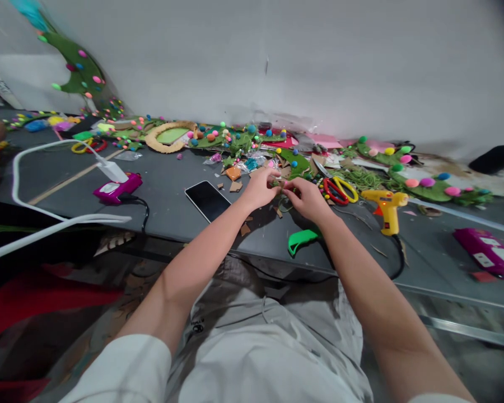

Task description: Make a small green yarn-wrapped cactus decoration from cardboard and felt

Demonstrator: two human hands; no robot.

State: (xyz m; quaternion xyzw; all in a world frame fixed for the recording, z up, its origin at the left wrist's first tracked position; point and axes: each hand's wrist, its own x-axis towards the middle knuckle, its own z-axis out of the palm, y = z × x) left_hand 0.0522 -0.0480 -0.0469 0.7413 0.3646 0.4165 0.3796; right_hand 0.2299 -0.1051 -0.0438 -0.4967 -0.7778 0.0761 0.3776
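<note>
The left hand (pixel 261 189) and the right hand (pixel 306 197) seem both to pinch a small craft piece (pixel 281 182) between their fingertips, above the tabletop (pixel 163 190), probably so that each one steadies it; its details are too small to tell. The yellow glue gun (pixel 387 208) lies rightward, perhaps for easy reach. Near the front edge, the green tool (pixel 301 239) narrows the room; more room is between the phone (pixel 205 200) and the purple box (pixel 116 189).

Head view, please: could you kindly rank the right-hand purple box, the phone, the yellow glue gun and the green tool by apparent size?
1. Right-hand purple box: largest.
2. Phone and yellow glue gun: too alike to rank, the phone being partly hidden.
3. Green tool: smallest visible area, also partly covered.
</note>
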